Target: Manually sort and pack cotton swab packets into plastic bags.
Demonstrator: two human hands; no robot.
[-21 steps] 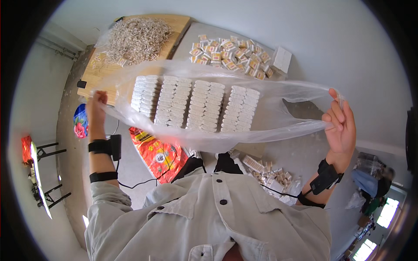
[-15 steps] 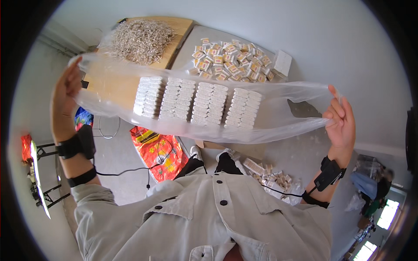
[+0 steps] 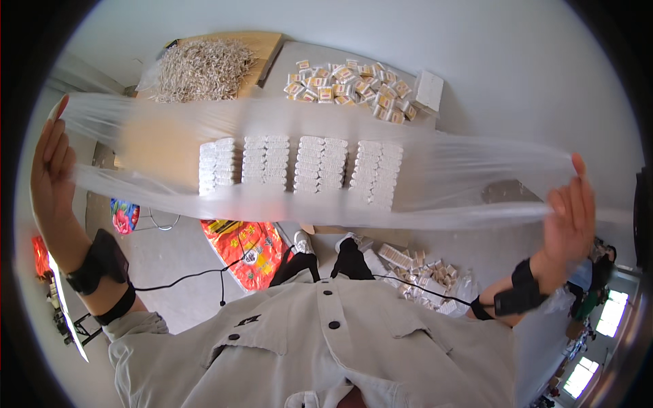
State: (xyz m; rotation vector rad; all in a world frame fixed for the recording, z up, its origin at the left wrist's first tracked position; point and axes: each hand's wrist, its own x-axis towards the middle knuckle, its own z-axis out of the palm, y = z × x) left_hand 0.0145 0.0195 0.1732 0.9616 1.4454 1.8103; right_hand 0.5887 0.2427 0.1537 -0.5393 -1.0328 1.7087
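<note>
A wide clear plastic bag [image 3: 449, 204] is stretched taut across my front, pulled sideways between both hands. Its left end is held by my left hand [image 3: 54, 156], the index finger pointing up along the film and the other fingers curled. At the opposite end, my right hand [image 3: 570, 211] grips the bag with bent fingers, slightly blurred. Several blocks of stacked white wrapped packets [image 3: 321, 164] stand in a row on the table, seen through the film. Whether any film lies beneath them cannot be made out.
Behind the bag lie a heap of thin brownish-silver strips [image 3: 204, 71] on a wooden board and scattered small yellow-white packets [image 3: 354, 85] beside a white block [image 3: 428, 92]. Below are a red printed sack [image 3: 248, 251], a floral stool [image 3: 124, 216], loose packets [image 3: 432, 275] and a black cable [image 3: 183, 284].
Both hands have moved farther apart, the left one outward to the left and the right one outward to the right. The bag between them is stretched wider and tighter.
</note>
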